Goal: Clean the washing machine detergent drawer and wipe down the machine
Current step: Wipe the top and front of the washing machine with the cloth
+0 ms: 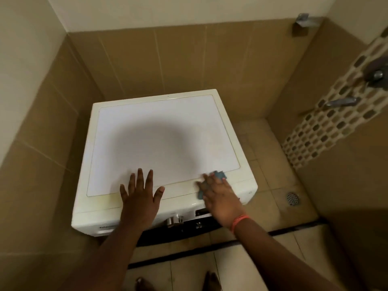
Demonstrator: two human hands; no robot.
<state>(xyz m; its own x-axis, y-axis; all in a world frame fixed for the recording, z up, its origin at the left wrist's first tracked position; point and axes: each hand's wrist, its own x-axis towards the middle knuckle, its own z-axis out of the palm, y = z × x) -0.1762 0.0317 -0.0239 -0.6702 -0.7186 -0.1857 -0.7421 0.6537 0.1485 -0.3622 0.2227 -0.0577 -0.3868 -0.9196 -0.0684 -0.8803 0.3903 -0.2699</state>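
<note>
Blue cloth (219, 175) under the right hand (218, 198) wipes the washing machine (168, 139) top's front right corner; left hand (139, 196) lies flat, fingers spread. Drawer state unclear.

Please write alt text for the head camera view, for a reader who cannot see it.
A person's right hand presses a small blue cloth on the front right of a white washing machine top, while the left hand lies flat and open beside it. Beige tiled walls surround the machine.
</note>
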